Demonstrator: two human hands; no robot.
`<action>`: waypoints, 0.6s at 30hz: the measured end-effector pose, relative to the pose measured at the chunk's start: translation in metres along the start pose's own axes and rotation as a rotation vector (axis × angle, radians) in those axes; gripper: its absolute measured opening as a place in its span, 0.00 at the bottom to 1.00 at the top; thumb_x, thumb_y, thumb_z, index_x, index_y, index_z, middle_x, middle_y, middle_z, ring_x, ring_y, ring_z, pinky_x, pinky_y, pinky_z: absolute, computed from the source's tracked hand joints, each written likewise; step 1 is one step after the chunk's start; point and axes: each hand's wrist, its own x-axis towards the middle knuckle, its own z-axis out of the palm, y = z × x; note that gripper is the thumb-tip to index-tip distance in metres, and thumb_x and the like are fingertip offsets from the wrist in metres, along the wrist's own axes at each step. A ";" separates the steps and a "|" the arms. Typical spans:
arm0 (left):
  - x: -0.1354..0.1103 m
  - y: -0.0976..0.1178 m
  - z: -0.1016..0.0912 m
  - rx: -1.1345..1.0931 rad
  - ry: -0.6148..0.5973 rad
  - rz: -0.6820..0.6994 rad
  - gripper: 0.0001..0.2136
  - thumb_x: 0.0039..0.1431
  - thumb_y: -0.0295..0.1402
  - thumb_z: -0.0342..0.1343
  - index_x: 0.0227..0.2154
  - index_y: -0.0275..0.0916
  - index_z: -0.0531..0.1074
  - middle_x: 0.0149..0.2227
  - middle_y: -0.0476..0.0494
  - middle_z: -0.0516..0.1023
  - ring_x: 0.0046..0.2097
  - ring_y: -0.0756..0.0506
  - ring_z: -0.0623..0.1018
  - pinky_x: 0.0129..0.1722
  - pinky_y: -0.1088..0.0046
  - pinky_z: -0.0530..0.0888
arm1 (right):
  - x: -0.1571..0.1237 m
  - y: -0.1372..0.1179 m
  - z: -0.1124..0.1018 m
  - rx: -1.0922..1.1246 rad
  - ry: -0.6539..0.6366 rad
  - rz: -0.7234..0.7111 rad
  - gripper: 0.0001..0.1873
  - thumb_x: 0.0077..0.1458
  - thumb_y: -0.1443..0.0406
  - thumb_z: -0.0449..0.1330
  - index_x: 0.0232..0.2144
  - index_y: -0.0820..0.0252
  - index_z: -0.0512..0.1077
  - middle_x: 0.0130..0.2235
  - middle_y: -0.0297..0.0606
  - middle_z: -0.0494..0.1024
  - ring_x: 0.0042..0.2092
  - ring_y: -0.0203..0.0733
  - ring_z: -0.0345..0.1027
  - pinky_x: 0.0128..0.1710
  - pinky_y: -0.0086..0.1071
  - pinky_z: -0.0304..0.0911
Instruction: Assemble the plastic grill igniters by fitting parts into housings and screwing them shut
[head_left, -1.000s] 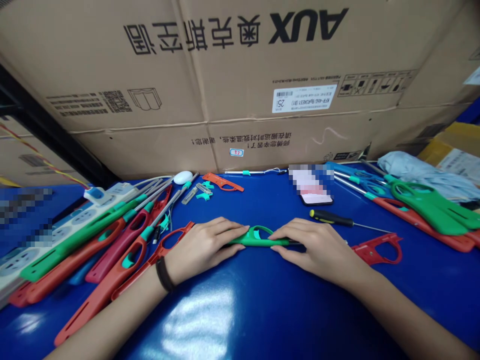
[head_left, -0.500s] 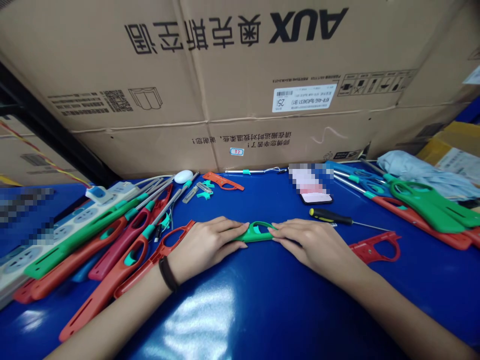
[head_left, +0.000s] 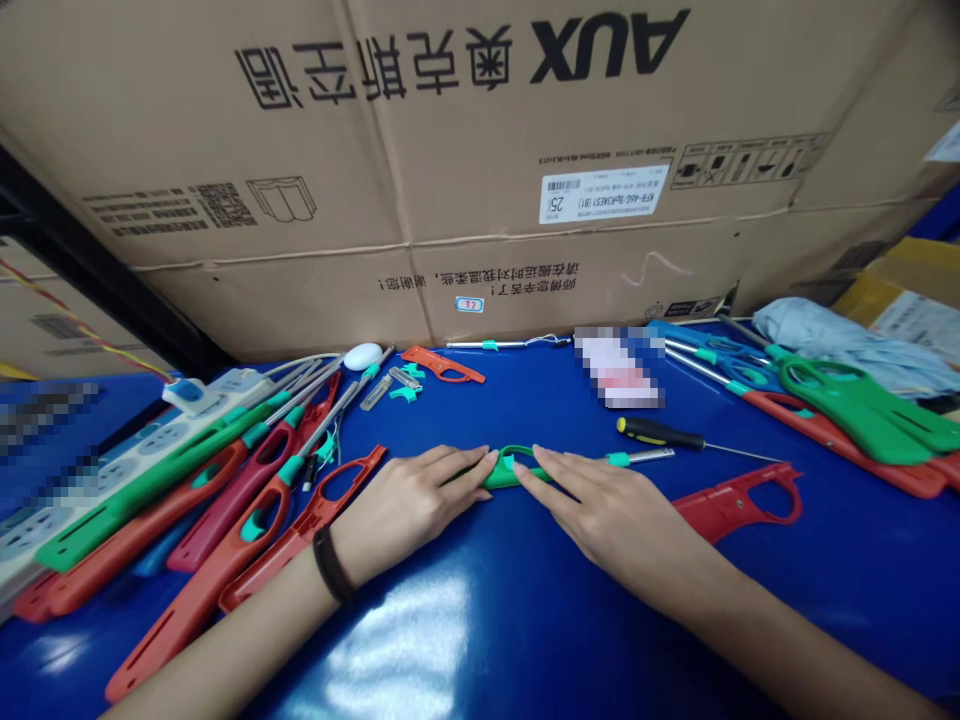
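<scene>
The left hand [head_left: 409,500] is laid almost flat on the blue table [head_left: 487,620], fingers stretched and close together, their tips pressed on one end of a green lighter handle [head_left: 504,470]. The right hand [head_left: 600,505] is spread likewise, palm down, its fingers covering the other end. Neither hand is closed around the piece, though whether a thumb is tucked under it cannot be made out. On the big cardboard carton [head_left: 450,150] behind, "AUX" is printed in heavy black letters (upside down from this side, with a row of Chinese characters beside it). A white label [head_left: 604,192] lower down carries a barcode and "25", and a small sticker [head_left: 469,304] is stuck lower still. The green handle lies between the two hands, touched by both. Its metal tube [head_left: 645,457] is seen past the right fingers, just beside a screwdriver [head_left: 660,433].
</scene>
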 end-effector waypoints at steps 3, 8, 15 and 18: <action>-0.001 0.005 0.001 0.093 -0.005 0.066 0.16 0.68 0.32 0.42 0.51 0.30 0.68 0.49 0.35 0.76 0.46 0.44 0.78 0.43 0.69 0.78 | 0.001 -0.003 0.005 0.065 0.043 0.028 0.16 0.56 0.70 0.58 0.47 0.65 0.74 0.48 0.44 0.77 0.47 0.44 0.73 0.47 0.35 0.71; -0.003 0.013 -0.001 0.203 -0.077 0.081 0.17 0.67 0.26 0.39 0.53 0.25 0.65 0.53 0.28 0.71 0.53 0.40 0.74 0.48 0.65 0.76 | 0.007 -0.012 0.012 0.039 0.073 0.031 0.15 0.54 0.70 0.58 0.45 0.72 0.74 0.46 0.49 0.78 0.46 0.45 0.74 0.47 0.34 0.71; -0.007 0.003 -0.001 0.057 -0.048 0.064 0.18 0.66 0.24 0.38 0.55 0.28 0.63 0.55 0.33 0.70 0.54 0.45 0.73 0.50 0.70 0.75 | 0.017 -0.006 0.012 0.080 0.069 0.017 0.11 0.53 0.71 0.60 0.39 0.70 0.77 0.40 0.47 0.81 0.40 0.44 0.77 0.44 0.31 0.71; -0.006 0.000 0.002 0.028 0.054 0.063 0.16 0.67 0.27 0.39 0.52 0.29 0.66 0.51 0.34 0.74 0.50 0.46 0.76 0.48 0.71 0.76 | 0.018 0.002 0.010 0.187 0.074 0.006 0.11 0.55 0.71 0.59 0.40 0.68 0.76 0.40 0.44 0.81 0.41 0.44 0.76 0.44 0.32 0.71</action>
